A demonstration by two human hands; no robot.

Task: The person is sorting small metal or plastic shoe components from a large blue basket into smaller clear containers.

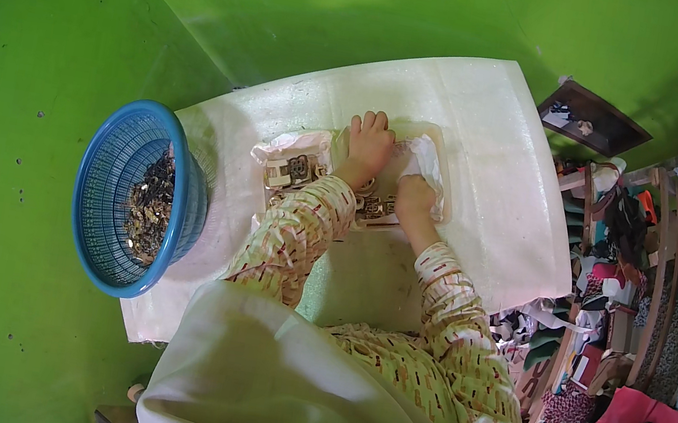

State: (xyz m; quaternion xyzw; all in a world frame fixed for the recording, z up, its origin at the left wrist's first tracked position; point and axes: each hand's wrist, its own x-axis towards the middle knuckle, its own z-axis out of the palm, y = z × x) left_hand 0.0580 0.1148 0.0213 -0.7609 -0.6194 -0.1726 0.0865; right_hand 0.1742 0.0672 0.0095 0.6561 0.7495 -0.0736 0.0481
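Observation:
Two shallow trays lie side by side on a white-covered table. The left tray (336,150) holds several small metallic pieces (290,172), perhaps buckles, on white paper (289,142). More dark-and-gold pieces (375,209) lie in the right tray (450,172), which has white lining (430,160) bunched along its far side. My left hand (369,149) is over the left part of the right tray, fingers bent; whatever lies under them is hidden. Lower and to the right, my right hand (415,197) is closed beside the white lining, its fingertips out of sight.
A blue plastic basket (105,190) with a heap of small dark and golden bits (149,211) stands at the table's left edge. Green walls rise behind and left. A dark wooden box (595,118) sits past the far right corner; a cluttered shelf (579,305) lines the right.

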